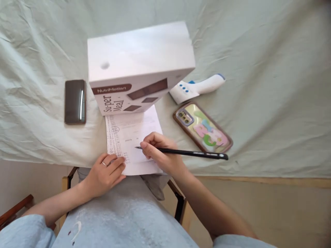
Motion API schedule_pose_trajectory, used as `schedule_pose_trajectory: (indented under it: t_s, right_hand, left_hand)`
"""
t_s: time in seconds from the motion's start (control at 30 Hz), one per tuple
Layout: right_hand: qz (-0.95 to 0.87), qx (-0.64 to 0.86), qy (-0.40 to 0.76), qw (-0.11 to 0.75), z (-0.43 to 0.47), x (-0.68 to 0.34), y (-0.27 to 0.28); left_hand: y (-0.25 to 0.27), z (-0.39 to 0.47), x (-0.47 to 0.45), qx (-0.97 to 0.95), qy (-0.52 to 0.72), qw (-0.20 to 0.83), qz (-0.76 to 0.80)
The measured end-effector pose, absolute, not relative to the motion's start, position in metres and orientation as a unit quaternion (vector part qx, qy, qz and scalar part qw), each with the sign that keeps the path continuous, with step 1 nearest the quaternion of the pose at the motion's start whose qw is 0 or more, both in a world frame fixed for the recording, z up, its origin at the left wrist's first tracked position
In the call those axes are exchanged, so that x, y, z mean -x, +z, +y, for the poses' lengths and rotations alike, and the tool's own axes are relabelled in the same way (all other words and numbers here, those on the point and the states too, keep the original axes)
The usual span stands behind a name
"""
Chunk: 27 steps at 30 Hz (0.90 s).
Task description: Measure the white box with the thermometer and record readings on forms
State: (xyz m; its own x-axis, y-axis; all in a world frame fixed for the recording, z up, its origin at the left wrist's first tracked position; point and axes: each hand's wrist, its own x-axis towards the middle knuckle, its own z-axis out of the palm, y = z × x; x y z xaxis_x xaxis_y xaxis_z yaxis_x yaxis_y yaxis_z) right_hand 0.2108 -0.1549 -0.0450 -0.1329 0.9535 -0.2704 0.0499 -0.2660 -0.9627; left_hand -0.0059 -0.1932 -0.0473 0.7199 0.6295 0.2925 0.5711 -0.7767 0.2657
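My right hand [161,151] grips a long black pen [191,152], its tip pointing left just over a sheet of paper [134,129]. Small dark writing and a round stamp-like mark run down the paper's left side. On the lower left edge of the sheet rests my left hand [107,174], fingers stretched out flat and a ring on one of them. Behind the paper stands a white box [141,51] labelled "NutriMotion Super Meal", which hides the sheet's far end.
A dark phone [74,102] lies left of the box. To the right are a phone in a colourful case [204,128] and a white-and-blue handheld device [198,89], possibly a thermometer. A pale wrinkled cloth [258,103] covers the table, whose front edge [258,181] shows.
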Motion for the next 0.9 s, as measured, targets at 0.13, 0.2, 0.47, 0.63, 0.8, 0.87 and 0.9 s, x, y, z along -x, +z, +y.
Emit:
schedule_pose_trajectory:
  t_s: [0.13, 0.2, 0.47, 0.63, 0.8, 0.87, 0.9]
  right_hand:
    - [-0.538, 0.530, 0.555, 0.349, -0.146, -0.209, -0.041]
    - [-0.587, 0.535, 0.497, 0.351, -0.148, -0.208, -0.045]
    - [-0.795, 0.540, 0.113, 0.251, -0.146, -0.239, -0.062]
    - [-0.848, 0.494, 0.045, 0.186, -0.126, -0.256, -0.067]
    - [-0.872, 0.458, 0.035, 0.171, -0.117, -0.259, -0.063]
    - [-0.866, 0.465, 0.049, 0.177, -0.118, -0.258, -0.061]
    - [-0.860, 0.474, 0.058, 0.182, -0.120, -0.257, -0.059]
  left_hand:
    - [-0.045, -0.187, 0.014, -0.930, 0.177, 0.073, 0.313]
    - [-0.046, -0.187, 0.016, -0.932, 0.180, 0.066, 0.306]
    - [-0.050, -0.193, 0.014, -0.932, 0.178, 0.069, 0.307]
    - [-0.048, -0.193, 0.015, -0.928, 0.168, 0.094, 0.320]
    - [-0.037, -0.182, 0.017, -0.902, 0.206, 0.184, 0.333]
    - [-0.032, -0.174, 0.018, -0.880, 0.244, 0.216, 0.344]
    - [-0.029, -0.170, 0.019, -0.869, 0.264, 0.222, 0.354]
